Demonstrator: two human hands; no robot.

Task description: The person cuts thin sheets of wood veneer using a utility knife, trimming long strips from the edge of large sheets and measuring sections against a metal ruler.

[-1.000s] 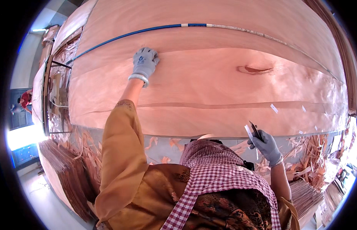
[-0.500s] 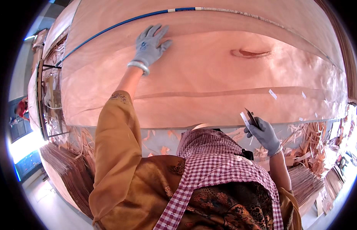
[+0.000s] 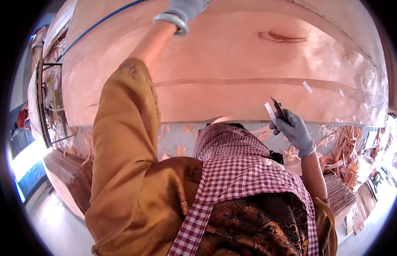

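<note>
My left hand (image 3: pixel 186 7), in a grey glove with a pale bangle at the wrist, reaches to the far edge of the view over the wood veneer sheet (image 3: pixel 215 55). Its fingers are mostly cut off by the frame, so their grip is hidden. Near the sheet's front edge, my right hand (image 3: pixel 295 133), also gloved, is closed around a dark pointed knife (image 3: pixel 278 109). A white tape strip (image 3: pixel 270 112) sticks up beside the blade from the same hand. The veneer has a dark oval split (image 3: pixel 283 37) at the right and a darker overlapping seam crossing it.
Small white tape pieces (image 3: pixel 307 87) lie on the sheet's right side. A blue tube (image 3: pixel 100 23) crosses the far left. Veneer scraps (image 3: pixel 345 158) heap at the right below the front edge. Stacked veneer (image 3: pixel 68 175) stands at the lower left, beside a dark metal frame (image 3: pixel 45 102).
My left hand has moved farther away across the veneer, partly out of view. The sheet and blue tube sit higher in the picture. My right hand still holds the knife and tape strip.
</note>
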